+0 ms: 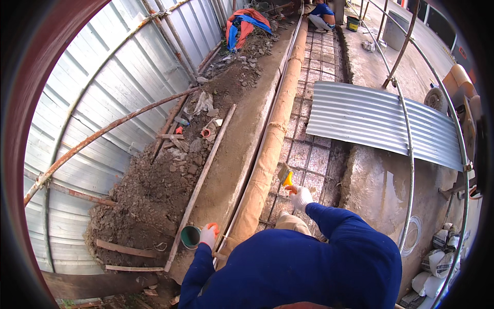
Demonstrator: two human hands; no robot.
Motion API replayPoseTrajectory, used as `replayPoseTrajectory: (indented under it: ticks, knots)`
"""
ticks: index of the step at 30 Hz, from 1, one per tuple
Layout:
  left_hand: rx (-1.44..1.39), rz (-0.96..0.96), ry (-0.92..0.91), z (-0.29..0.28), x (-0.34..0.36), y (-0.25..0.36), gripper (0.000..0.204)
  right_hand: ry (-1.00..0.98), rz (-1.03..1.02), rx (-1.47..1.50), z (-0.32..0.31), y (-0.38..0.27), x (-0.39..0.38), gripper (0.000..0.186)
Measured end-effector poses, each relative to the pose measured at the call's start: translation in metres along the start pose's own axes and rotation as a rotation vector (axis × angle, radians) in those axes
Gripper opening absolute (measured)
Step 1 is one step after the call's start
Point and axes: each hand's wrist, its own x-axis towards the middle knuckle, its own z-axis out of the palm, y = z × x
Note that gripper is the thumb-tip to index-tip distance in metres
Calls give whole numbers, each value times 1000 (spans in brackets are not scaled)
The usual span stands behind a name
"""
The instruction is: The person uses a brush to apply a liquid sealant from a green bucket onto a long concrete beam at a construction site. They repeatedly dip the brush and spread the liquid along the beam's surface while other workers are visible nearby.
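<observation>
My right hand [301,198], in a white glove with orange fingers, grips a flat paintbrush by its yellow handle [288,180]. The brush's bristles [283,172] point away from me, above a rebar grid [314,154] in the trench. Just left of it runs a long pipe [272,141] wrapped in tan cloth, with a thin pale strip along its left side. On the left, my gloved left hand [208,236] is closed at the rim of a small can [189,237] with a green inside. Its contents are too dark to make out.
A corrugated metal sheet [381,119] lies across the trench's right side, beside scaffold tubes [410,139]. Soil and rubble [149,190], a long timber [203,180] and metal fencing [103,129] line the left. Another person [322,15] crouches at the far end.
</observation>
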Motion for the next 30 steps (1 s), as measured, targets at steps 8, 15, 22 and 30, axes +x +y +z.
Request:
replayPoseTrajectory:
  ticks: [8,15,22,30]
  knots:
    - [-359,-16,128,-76,-62,-88,21,-94,-189,-51,47,-63,7,32]
    - [-341,-192,170,-114,-130,-190,12,-164,-308,30,97,-136,-6,31]
    - [-439,-169,138,-105,-100,-212,20,-212,-297,-64,114,-131,-28,30]
    - [-378,-154,228,-103,-51,-171,22,-201,-195,-94,100,-132,-36,32]
